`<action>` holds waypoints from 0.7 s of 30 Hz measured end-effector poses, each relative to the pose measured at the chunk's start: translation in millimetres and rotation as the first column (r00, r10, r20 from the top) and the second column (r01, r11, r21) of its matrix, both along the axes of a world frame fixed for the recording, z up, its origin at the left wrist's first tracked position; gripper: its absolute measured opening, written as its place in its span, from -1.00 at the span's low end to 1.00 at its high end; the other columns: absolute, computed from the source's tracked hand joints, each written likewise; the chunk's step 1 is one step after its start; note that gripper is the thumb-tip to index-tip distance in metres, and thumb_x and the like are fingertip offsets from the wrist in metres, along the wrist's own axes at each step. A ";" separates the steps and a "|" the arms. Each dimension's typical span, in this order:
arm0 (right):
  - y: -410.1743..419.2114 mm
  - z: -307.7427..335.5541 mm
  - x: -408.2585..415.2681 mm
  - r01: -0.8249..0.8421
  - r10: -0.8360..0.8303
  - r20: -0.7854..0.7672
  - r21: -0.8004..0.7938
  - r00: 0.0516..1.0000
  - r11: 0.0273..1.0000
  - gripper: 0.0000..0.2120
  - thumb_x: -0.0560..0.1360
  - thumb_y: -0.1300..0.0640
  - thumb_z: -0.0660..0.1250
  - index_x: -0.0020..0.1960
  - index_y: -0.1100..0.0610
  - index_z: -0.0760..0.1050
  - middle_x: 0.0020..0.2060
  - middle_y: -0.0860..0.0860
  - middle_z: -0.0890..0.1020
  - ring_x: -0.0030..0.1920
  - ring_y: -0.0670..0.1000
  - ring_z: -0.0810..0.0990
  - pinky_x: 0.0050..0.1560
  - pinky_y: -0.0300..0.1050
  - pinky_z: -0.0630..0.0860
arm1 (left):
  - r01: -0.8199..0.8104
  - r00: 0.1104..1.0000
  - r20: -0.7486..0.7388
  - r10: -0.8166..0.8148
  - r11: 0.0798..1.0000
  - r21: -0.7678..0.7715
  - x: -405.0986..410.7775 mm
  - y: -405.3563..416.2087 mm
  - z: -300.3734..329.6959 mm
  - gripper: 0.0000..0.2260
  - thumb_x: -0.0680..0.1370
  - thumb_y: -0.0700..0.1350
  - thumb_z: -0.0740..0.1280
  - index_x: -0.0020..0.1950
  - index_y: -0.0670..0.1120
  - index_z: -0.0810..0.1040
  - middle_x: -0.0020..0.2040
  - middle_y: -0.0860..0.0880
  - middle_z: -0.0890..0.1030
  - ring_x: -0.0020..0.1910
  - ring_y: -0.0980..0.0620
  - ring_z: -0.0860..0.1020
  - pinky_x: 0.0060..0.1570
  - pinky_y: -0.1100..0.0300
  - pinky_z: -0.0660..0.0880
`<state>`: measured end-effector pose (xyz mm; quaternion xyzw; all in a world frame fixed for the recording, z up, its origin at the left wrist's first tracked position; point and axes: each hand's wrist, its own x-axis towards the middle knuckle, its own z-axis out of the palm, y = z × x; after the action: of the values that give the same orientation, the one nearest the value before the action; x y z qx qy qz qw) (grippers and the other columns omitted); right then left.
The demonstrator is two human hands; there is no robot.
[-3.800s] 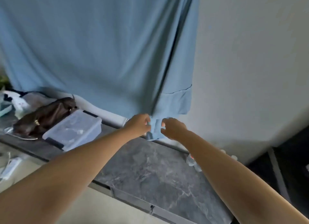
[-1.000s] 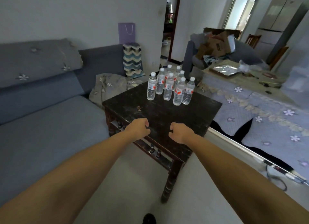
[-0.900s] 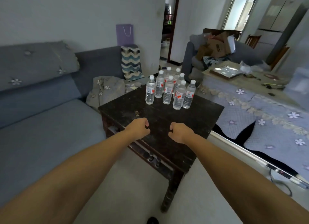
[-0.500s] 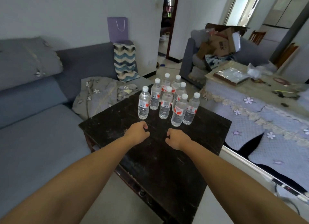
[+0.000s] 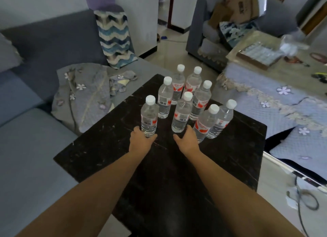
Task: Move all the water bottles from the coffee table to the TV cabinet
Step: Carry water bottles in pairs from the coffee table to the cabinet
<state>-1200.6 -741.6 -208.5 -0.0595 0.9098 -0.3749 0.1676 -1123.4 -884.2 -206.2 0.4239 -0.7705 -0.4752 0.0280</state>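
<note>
Eight water bottles stand upright in a tight cluster on the dark coffee table (image 5: 238, 148), caps up, so each bottle's long axis runs straight up from the tabletop, and all of them lie just ahead of both hands.

The left hand (image 5: 141, 142) is at the foot of the nearest bottle (image 5: 149, 119), which stands directly in front of it and a little apart from the rest; the fingers and thumb are spread to either side of the base and seem to touch it, though a firm grip is not evident yet.

The right hand (image 5: 186, 139) is spread wide, thumb out toward the left hand. The middle bottle (image 5: 181, 114) is straight ahead of its fingertips, and the right-front bottle (image 5: 205, 124) stands just beside its outer edge. Whether the fingers touch either one is hard to tell.

Each hand has its own bottle straight in front, so the likely move is a sideways wrap around each body, then a lift straight up. The right side is crowded, so neighbours could get knocked over
</note>
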 end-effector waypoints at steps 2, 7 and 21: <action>-17.7 -13.1 -22.2 0.130 -0.127 0.030 -0.113 0.991 0.985 -0.19 0.47 0.05 0.44 0.56 0.17 0.07 0.50 0.16 0.25 0.50 0.15 0.26 0.48 0.07 0.26 | -0.052 0.998 -0.028 0.053 0.998 0.037 -21.3 -11.4 -11.1 -0.12 0.38 0.01 0.52 0.53 -0.16 0.09 0.47 -0.21 0.28 0.45 -0.18 0.30 0.41 -0.07 0.30; -45.2 -39.5 -60.0 0.274 -0.289 0.007 -0.337 0.957 0.900 0.05 0.36 0.10 0.56 0.59 0.07 -0.09 0.56 0.06 0.15 0.56 0.04 0.12 0.56 0.04 0.12 | -0.038 0.964 -0.253 0.081 0.985 0.170 -55.0 -27.1 -39.8 -0.09 0.27 -0.03 0.55 0.50 -0.03 0.14 0.44 -0.03 0.36 0.43 0.01 0.35 0.43 -0.01 0.32; -56.7 -36.5 -86.5 0.241 -0.241 0.049 -0.379 0.969 0.893 -0.38 0.41 0.18 0.51 0.37 0.09 0.31 0.09 -0.12 0.48 0.09 -0.16 0.47 0.12 -0.26 0.37 | 0.085 0.982 -0.176 -0.072 0.994 0.065 -92.4 -46.9 -45.3 -0.35 0.39 -0.06 0.51 0.41 0.00 0.29 0.24 0.06 0.50 0.18 0.14 0.45 0.15 0.24 0.35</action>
<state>-1287.1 -798.3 -245.0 0.0221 0.8195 -0.5629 0.1053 -1215.7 -931.1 -251.6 0.3510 -0.7636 -0.5387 0.0604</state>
